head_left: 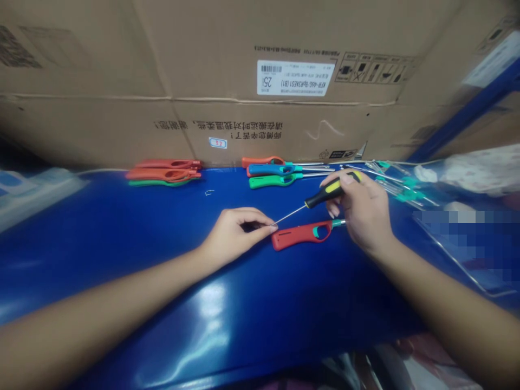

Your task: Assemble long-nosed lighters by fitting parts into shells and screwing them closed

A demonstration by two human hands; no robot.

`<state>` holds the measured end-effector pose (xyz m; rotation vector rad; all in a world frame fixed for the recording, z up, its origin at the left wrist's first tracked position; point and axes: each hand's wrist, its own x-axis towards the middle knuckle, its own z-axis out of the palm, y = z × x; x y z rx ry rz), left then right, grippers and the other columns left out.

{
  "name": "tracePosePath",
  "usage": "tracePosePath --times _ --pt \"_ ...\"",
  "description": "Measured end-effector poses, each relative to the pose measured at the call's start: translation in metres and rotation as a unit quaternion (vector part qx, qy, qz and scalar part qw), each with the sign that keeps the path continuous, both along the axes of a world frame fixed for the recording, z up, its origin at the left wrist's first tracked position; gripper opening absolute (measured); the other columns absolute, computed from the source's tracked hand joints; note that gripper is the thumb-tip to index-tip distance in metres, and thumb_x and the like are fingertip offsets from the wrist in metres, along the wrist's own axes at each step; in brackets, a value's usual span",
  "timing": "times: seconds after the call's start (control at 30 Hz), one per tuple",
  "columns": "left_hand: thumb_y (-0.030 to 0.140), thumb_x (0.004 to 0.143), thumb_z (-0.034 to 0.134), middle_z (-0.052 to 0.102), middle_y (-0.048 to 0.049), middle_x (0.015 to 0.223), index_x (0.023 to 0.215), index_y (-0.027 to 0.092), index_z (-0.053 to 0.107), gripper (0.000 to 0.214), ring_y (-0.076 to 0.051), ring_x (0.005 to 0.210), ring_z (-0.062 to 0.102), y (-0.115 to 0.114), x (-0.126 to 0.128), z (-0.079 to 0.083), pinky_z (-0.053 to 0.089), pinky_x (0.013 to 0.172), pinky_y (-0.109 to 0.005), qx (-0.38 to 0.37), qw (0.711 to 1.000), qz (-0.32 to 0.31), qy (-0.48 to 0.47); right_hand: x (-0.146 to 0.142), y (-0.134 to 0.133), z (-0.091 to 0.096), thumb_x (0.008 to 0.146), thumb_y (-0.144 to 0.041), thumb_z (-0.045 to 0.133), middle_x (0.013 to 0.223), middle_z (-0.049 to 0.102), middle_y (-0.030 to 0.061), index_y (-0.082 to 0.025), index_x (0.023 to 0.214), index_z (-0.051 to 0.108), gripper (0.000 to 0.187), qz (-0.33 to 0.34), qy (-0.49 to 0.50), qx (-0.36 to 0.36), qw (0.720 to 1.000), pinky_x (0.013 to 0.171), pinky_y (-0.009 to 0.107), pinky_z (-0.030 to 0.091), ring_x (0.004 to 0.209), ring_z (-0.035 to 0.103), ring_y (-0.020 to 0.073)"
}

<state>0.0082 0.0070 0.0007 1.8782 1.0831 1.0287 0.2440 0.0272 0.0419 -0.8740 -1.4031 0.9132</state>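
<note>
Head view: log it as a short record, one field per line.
Right hand: holds a slim screwdriver with a black-and-yellow handle
Left hand: fingertips at the screwdriver's tip; whether they pinch anything is unclear
Nearest item: red plastic lighter with a teal trigger, lying on the glossy blue tabletop
Back, centre: orange, blue and green lighters with metal tubes, side by side
Back, left: group of orange-red and green plastic handles
Behind: brown printed cardboard

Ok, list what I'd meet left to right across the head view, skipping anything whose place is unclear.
Stacked orange-red and green handles, left hand, red lighter, right hand, pile of metal rods with green parts.
</note>
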Motion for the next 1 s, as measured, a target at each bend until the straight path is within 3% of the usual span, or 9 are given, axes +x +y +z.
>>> tracePosePath --times 0.13,0.27,0.33,0.47,0.57,0.67,0.87,1.0 --pt "0.029 0.084 0.076 0.078 -0.0053 0.087 0.085 0.020 0.080 0.010 -0.019 0.080 0.071 -0.001 0.000 -0.001 0.055 0.076 -0.029 0.051 0.998 -0.011 0.025 0.004 -0.010 0.004 0.094 -0.045 0.061 0.076 0.062 0.0019 -0.026 0.086 0.071 0.022 -0.040 -0.122 0.112 0.985 0.054 0.033 0.046 0.055 0.054 0.0145" --pt "0.028 0.085 0.075 0.078 -0.0055 0.086 0.085 0.020 0.080 0.009 -0.019 0.081 0.071 -0.002 -0.001 -0.002 0.055 0.076 -0.030 0.065 0.997 -0.009 0.036 0.007 -0.019 0.007 0.097 -0.039 0.056 0.091 0.068 0.0056 -0.028 0.097 0.072 0.018 -0.026 -0.186 0.214 0.959 0.077 0.041 0.054 0.082 0.064 0.0214" --pt "0.028 0.085 0.075 0.078 -0.0056 0.086 0.085 0.020 0.080 0.009 -0.019 0.081 0.070 -0.002 -0.001 -0.002 0.054 0.076 -0.030 0.071 0.997 -0.009 0.040 0.005 -0.023 0.009 0.097 -0.036 0.057 0.094 0.069 0.0061 -0.028 0.104 0.071 0.018 0.006 -0.180 0.199 0.963 0.073 0.039 0.057 0.079 0.066 0.0203" --pt "0.026 0.086 0.074 0.078 -0.0053 0.085 0.086 0.020 0.080 0.008 -0.019 0.081 0.069 -0.003 0.000 -0.001 0.054 0.078 -0.031 0.113 0.992 -0.031 0.043 -0.005 -0.027 0.012 0.095 -0.034 0.062 0.094 0.071 0.0040 -0.030 0.120 0.064 0.025 0.073 -0.107 0.129 0.983 0.049 0.030 0.056 0.052 0.062 0.0122" --pt "0.025 0.088 0.073 0.079 -0.0046 0.086 0.087 0.021 0.079 0.008 -0.019 0.080 0.069 -0.004 0.000 -0.001 0.054 0.078 -0.032 0.150 0.986 -0.049 0.046 -0.012 -0.027 0.014 0.088 -0.031 0.073 0.092 0.072 0.0013 -0.035 0.122 0.062 0.037 0.086 -0.049 0.140 0.985 0.044 0.028 0.056 0.050 0.062 0.0121" --pt "0.027 0.088 0.073 0.079 -0.0044 0.086 0.087 0.022 0.079 0.009 -0.019 0.080 0.068 -0.005 0.000 0.001 0.054 0.078 -0.033 0.157 0.986 -0.043 0.048 -0.013 -0.027 0.020 0.087 -0.027 0.073 0.101 0.072 0.0016 -0.037 0.123 0.063 0.039 0.108 -0.069 0.131 0.983 0.049 0.029 0.059 0.058 0.066 0.0133" --pt "0.029 0.086 0.075 0.079 -0.0055 0.083 0.084 0.021 0.080 0.009 -0.020 0.080 0.069 -0.005 0.000 0.005 0.053 0.078 -0.034 0.138 0.989 -0.036 0.034 -0.014 -0.031 0.042 0.083 -0.015 0.074 0.115 0.069 0.0037 -0.033 0.138 0.055 0.061 0.189 -0.161 0.094 0.964 0.065 0.030 0.064 0.082 0.072 0.0172" --pt "0.030 0.086 0.075 0.079 -0.0058 0.084 0.085 0.021 0.079 0.010 -0.021 0.082 0.070 -0.005 0.000 0.006 0.054 0.082 -0.035 0.135 0.989 -0.057 0.014 -0.021 -0.027 0.041 0.082 -0.009 0.073 0.123 0.066 0.0034 -0.031 0.129 0.055 0.055 0.155 -0.156 0.193 0.956 0.072 0.031 0.064 0.096 0.072 0.0192"
